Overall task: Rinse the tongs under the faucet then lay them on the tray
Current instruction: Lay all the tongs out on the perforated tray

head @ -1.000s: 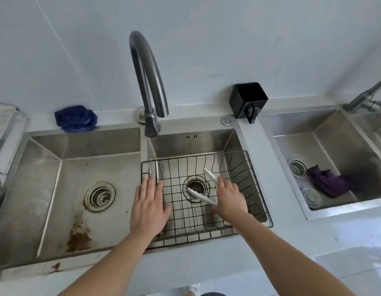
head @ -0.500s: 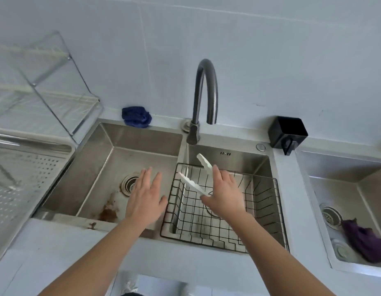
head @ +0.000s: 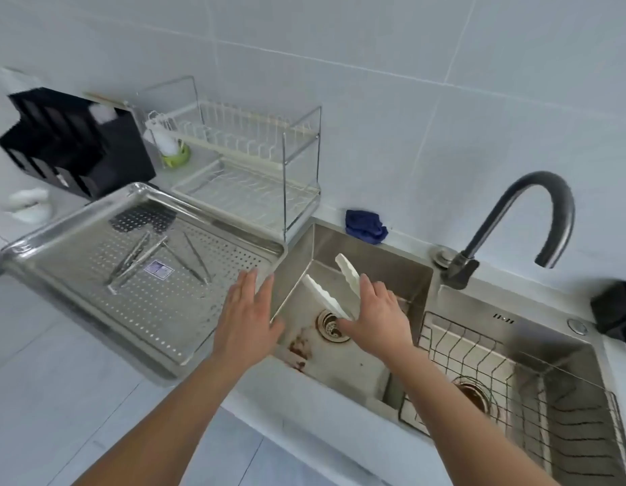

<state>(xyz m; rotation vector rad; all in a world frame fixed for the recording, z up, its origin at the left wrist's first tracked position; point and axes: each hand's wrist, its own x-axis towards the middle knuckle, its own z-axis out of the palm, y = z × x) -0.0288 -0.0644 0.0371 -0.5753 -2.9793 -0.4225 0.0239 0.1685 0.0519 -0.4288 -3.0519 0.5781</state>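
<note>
My right hand (head: 378,319) grips white plastic tongs (head: 325,292) with wavy jaws, held above the left sink basin (head: 392,271), jaws spread and pointing up and left. My left hand (head: 246,320) hovers flat with straight fingers over the corner where the perforated steel tray (head: 185,310) meets the sink; it holds nothing. The dark curved faucet (head: 536,212) stands to the right, behind the divider, with no water visible. On the tray lie metal tongs (head: 136,257) and thin metal tweezers (head: 196,257).
A black wire basket (head: 515,384) sits in the right basin. A blue cloth (head: 365,226) lies behind the left basin. A wire dish rack (head: 255,163) and a black organizer (head: 76,142) stand behind the tray. A black holder (head: 616,317) is at far right.
My right hand carried the white tongs from the wire basket leftward over the left basin. My left hand moved left with it toward the tray. The view swung left, bringing the tray in.
</note>
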